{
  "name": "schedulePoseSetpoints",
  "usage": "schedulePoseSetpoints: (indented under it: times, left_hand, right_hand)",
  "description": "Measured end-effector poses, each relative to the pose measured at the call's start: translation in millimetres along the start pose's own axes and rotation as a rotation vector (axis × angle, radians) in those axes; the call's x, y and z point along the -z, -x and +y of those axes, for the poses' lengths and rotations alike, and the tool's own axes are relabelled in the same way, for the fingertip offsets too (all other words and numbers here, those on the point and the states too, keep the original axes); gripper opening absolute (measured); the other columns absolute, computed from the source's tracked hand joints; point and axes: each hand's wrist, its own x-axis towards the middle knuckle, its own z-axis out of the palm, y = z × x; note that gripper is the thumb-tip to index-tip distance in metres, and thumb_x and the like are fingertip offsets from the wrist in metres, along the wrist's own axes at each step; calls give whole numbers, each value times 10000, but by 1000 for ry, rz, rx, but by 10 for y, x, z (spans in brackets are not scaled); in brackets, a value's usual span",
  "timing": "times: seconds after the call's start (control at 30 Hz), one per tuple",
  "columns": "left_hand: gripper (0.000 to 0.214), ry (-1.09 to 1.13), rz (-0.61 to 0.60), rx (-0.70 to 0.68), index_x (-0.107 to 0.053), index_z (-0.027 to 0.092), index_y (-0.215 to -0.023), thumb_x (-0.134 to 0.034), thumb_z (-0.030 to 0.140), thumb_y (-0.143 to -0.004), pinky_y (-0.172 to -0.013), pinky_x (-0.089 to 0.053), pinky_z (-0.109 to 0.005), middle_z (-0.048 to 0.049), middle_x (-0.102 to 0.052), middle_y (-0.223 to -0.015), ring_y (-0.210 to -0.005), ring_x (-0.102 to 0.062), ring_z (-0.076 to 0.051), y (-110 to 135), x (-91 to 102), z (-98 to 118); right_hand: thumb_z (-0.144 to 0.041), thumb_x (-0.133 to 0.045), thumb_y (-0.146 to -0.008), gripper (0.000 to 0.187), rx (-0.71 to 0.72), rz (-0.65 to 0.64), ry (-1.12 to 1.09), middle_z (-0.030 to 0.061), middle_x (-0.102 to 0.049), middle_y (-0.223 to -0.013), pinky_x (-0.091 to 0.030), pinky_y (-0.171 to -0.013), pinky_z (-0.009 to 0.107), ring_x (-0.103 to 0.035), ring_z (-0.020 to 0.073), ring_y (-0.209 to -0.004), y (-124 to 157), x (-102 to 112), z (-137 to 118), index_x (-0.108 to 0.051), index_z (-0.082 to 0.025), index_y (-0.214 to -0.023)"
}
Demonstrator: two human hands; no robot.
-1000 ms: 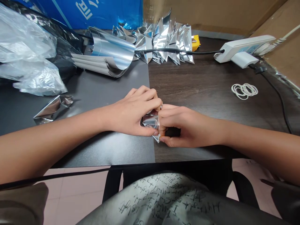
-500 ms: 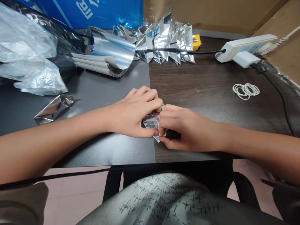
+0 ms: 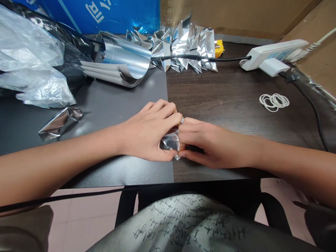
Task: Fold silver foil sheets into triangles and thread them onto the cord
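Note:
A small folded piece of silver foil (image 3: 170, 141) sits between both hands at the seam where the grey mat (image 3: 110, 105) meets the dark wooden table (image 3: 231, 94). My left hand (image 3: 149, 131) curls its fingers over the foil from the left, thumb beneath. From the right, my right hand (image 3: 207, 143) pinches the same foil with closed fingers. Most of the foil is hidden by the fingers.
A stack of silver sheets (image 3: 118, 63) with one curled up lies at the back left, and a pile of folded foil pieces (image 3: 183, 43) at the back centre. One folded piece (image 3: 60, 120) lies on the mat's left. Rubber bands (image 3: 274, 101), a power strip (image 3: 273, 56), plastic bags (image 3: 31, 63).
Both hands have pressed closer together and slightly lower on the foil; less of it shows. Nothing else moved.

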Motion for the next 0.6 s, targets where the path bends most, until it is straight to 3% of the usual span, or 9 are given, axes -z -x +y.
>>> schedulePoseSetpoints:
  times: [0.37, 0.6]
  left_hand:
    - [423, -17, 12, -3, -512, 187, -1016, -609, 533, -792, -940, -410, -464, -128, -551, -1161, -1149, -473, -327, 2, -2, 30]
    - [505, -27, 15, 5, -526, 164, -1081, -605, 568, -789, -957, -410, -486, -145, -546, -1168, -1178, -462, -350, 5, -16, 48]
  right_hand:
    - [-55, -549, -858, 147, -10, 21, -44, 26, -598, -805, -413, -798, 312, -478, 179, -863, -17, 2, 11, -547, -186, -792]
    - [-72, -506, -889, 136, 7, 1, -11, 44, -604, -836, -422, -800, 329, -476, 193, -882, -13, 0, 23, -568, -181, -837]
